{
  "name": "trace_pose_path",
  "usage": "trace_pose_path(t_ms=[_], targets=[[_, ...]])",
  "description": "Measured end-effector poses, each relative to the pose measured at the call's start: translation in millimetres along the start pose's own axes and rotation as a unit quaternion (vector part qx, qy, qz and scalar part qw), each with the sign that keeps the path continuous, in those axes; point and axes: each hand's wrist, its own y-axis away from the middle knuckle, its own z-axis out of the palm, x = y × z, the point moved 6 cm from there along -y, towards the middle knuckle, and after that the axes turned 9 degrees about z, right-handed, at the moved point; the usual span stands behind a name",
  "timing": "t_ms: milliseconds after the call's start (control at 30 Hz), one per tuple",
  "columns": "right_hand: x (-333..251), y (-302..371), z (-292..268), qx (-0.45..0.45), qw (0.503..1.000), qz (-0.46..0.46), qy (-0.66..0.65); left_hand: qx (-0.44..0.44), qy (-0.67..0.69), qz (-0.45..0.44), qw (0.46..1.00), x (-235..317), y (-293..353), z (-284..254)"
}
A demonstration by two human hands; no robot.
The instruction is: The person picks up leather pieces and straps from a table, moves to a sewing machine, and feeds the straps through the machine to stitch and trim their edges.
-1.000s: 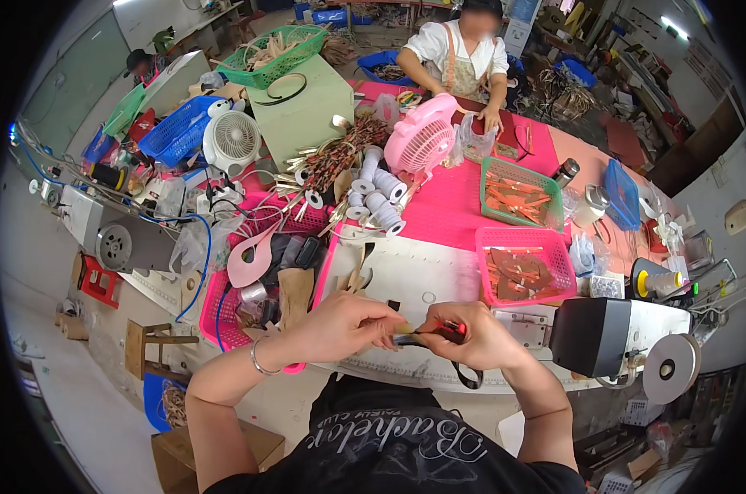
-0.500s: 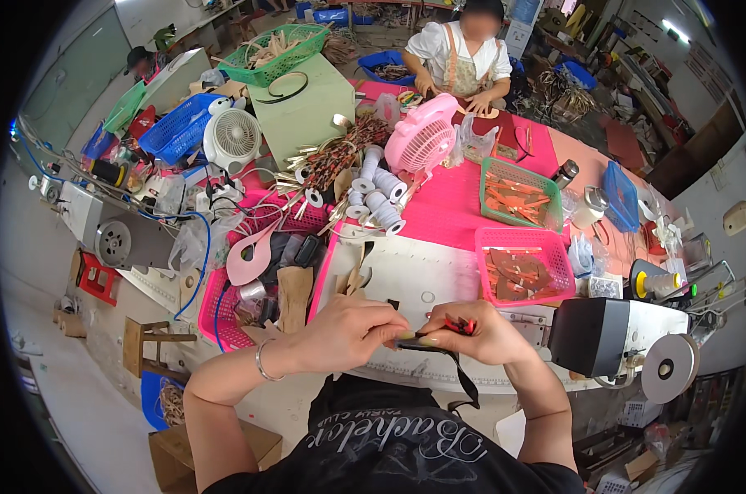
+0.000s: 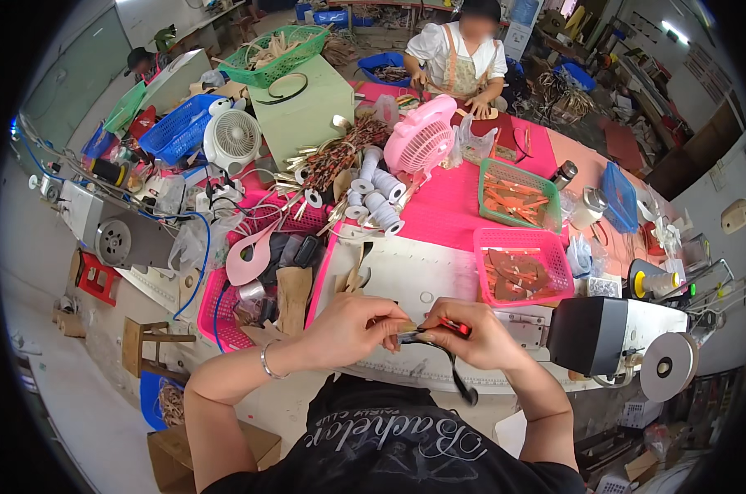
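Close in front of my body, my left hand [image 3: 358, 329] pinches one end of a thin black strap [image 3: 457, 379] between thumb and fingers. Just beside it, my right hand [image 3: 476, 336] grips the same strap, and the fingertips of both hands nearly meet. The strap's loose end curls down below my right hand. A small red tool [image 3: 455, 328] is tucked in my right palm; fingers hide most of it, so its kind is unclear. Beneath both hands lies the white sewing-machine table [image 3: 398, 267].
A pink basket [image 3: 482, 239] of brown pieces and a green basket [image 3: 484, 177] of orange strips stand beyond my right hand. The black sewing-machine head [image 3: 587, 337] is at right. White thread spools [image 3: 383, 212] and a pink fan [image 3: 418, 136] stand ahead. A co-worker [image 3: 463, 62] sits across.
The strap's loose end has swung slightly. My right hand has turned a little, and the red tool in it shows at a different angle. The co-worker's hands have shifted.
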Motion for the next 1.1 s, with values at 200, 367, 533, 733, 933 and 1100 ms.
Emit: trace_pose_path(t_ms=[200,367,533,733,933,1100], targets=[[16,-2,-9,-0.037,0.993,0.01,-0.111,-0.021,0.041,-0.025,0.999,-11,-5,-3],[8,-1,-13,-0.04,0.994,0.021,-0.096,-0.102,0.073,-0.05,0.991,-16,-12,3],[6,0,-18,-0.02,0.996,-0.003,-0.092,-0.118,0.022,0.001,0.993,4,-22,7],[27,11,-29,0.034,0.991,0.071,-0.105,-0.055,-0.056,0.12,0.99,-3,-37,12],[55,27,-40,0.082,0.975,0.059,-0.196,-0.125,0.162,-0.025,0.978,-18,-67,27],[72,35,-50,0.106,0.961,0.099,-0.234,-0.174,-0.047,0.043,0.983,-10,-93,44]])
